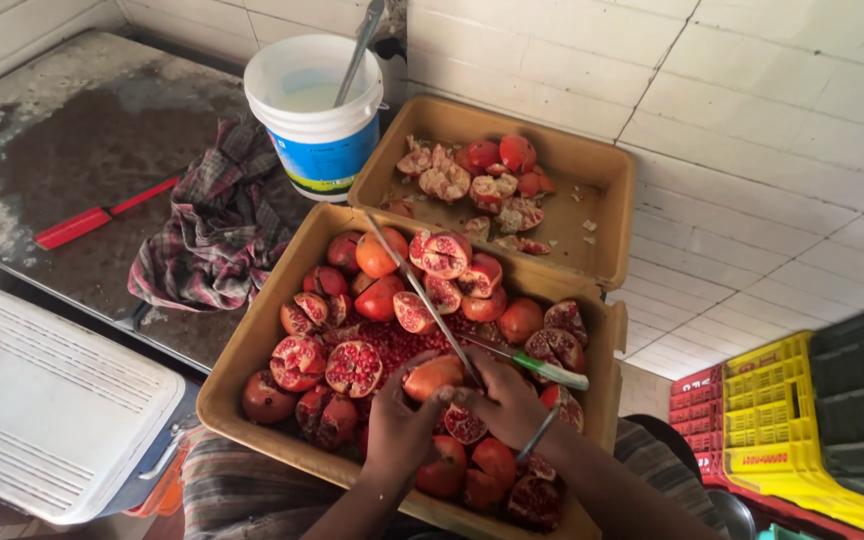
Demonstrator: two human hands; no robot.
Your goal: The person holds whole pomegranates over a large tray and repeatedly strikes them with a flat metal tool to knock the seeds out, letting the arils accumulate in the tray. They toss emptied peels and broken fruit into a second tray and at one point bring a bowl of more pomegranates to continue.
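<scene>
Over the near tan tray (242, 360) of cut and whole pomegranates, the left hand (402, 420) is clamped around a pomegranate piece (434, 375). The right hand (512, 400), just beside it, grips a long knife (422, 295) whose blade angles up over the fruit. Behind this tray sits a second tray (602, 200) of peels, with a white bucket (317, 110) on the worktop (72, 140).

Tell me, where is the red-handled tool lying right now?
The red-handled tool lies on the wet metal counter, upper left, just left of the checked cloth.

A white bucket (314, 110) and checked cloth (214, 225) sit on the wet counter (72, 150), a red-handled tool (102, 213) beside them; yellow crates (787, 420) stand right.
</scene>
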